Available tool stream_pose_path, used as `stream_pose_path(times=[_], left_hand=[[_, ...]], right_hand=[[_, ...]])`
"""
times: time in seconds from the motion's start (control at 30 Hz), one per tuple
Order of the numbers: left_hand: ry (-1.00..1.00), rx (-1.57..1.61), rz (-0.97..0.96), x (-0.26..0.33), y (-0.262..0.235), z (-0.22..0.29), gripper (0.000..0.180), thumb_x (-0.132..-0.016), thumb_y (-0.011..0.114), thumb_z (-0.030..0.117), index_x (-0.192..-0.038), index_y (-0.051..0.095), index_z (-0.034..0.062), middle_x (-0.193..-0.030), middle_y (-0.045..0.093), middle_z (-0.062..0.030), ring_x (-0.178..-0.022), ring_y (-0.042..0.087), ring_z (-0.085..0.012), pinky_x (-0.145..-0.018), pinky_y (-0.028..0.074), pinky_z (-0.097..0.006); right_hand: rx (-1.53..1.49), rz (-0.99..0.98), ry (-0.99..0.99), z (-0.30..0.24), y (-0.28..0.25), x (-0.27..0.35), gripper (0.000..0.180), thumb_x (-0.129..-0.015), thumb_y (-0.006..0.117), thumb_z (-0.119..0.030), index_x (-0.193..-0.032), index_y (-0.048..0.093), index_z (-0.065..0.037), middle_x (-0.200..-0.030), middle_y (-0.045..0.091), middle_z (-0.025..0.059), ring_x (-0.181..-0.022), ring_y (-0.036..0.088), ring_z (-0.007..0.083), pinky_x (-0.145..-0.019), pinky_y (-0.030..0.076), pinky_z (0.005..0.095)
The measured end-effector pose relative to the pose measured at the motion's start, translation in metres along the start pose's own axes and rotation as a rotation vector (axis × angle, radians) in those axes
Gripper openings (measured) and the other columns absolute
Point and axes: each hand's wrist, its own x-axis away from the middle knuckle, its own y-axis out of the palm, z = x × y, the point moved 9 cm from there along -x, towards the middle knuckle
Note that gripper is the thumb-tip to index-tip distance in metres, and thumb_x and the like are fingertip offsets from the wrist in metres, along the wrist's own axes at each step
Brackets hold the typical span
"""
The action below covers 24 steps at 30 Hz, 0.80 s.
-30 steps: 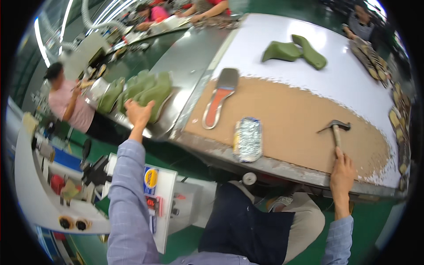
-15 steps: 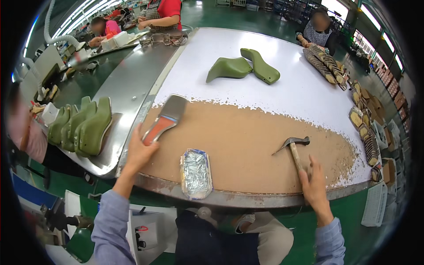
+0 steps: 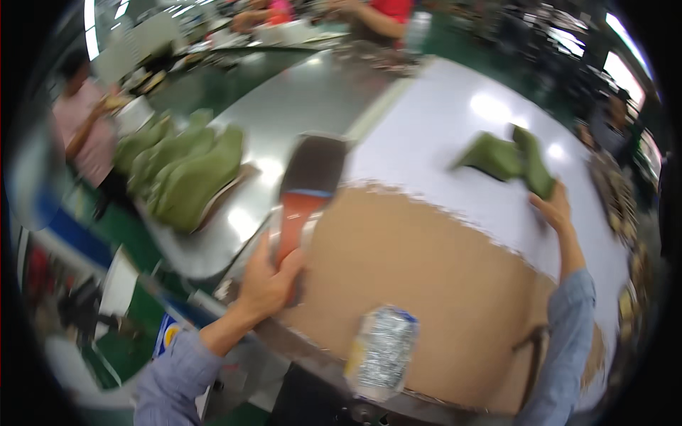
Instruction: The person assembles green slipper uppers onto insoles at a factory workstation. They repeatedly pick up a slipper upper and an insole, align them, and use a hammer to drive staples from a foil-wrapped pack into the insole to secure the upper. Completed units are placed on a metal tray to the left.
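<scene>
My left hand [image 3: 268, 278] is closed around the orange handle of a wide brush [image 3: 307, 186] lying at the left edge of the brown patch of the table [image 3: 412, 263]. My right hand [image 3: 554, 207] reaches far across the white surface and touches two green shoe lasts [image 3: 508, 157] lying together there; the picture is too blurred to show whether the fingers grip them. A hammer [image 3: 534, 358] lies on the brown patch near my right sleeve, untouched.
A crumpled silver foil container [image 3: 380, 349] sits at the table's near edge. Several green shoe lasts [image 3: 188, 170] are stacked on a metal side surface at left. Other people work at the far left and back. Small parts line the right edge [image 3: 618, 195].
My left hand moved from the stacked green lasts to the brush and took hold of its handle. My right hand let go of the hammer and reached out to the two green lasts.
</scene>
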Motion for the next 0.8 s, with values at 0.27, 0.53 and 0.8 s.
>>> stream_pose_path(times=[0.27, 0.53, 0.8], left_hand=[[0.097, 0.077, -0.022, 0.010, -0.010, 0.006, 0.045, -0.108, 0.048, 0.033, -0.138, 0.048, -0.0006, -0.106, 0.067, -0.0080, -0.092, 0.064, -0.0113, -0.085, 0.052, -0.030], [0.150, 0.599, 0.029, 0.048, 0.004, 0.033, 0.056, -0.106, 0.044, 0.012, -0.153, 0.017, 0.0008, -0.137, 0.053, -0.0184, -0.109, 0.068, -0.0243, -0.088, 0.056, -0.034], [-0.163, 1.169, -0.188, 0.153, 0.043, 0.082, 0.058, -0.104, 0.055, 0.031, -0.149, 0.026, 0.0077, -0.145, 0.046, -0.0152, -0.121, 0.061, -0.0275, -0.088, 0.058, -0.044]], right_hand=[[0.045, 0.055, -0.120, -0.082, 0.006, 0.081, 0.087, -0.080, 0.071, -0.041, -0.144, 0.039, 0.008, -0.126, 0.056, 0.0299, -0.113, 0.056, 0.0470, -0.097, 0.047, 0.0508], [-0.731, -0.342, 0.010, -0.135, -0.111, 0.264, 0.079, -0.084, 0.068, -0.049, -0.140, 0.047, 0.003, -0.117, 0.062, 0.0174, -0.104, 0.063, 0.0302, -0.089, 0.051, 0.0458], [-1.768, -0.316, 0.329, -0.220, -0.185, 0.391, 0.070, -0.091, 0.058, -0.058, -0.140, 0.051, -0.007, -0.120, 0.064, 0.0074, -0.107, 0.063, 0.0191, -0.088, 0.053, 0.0375]])
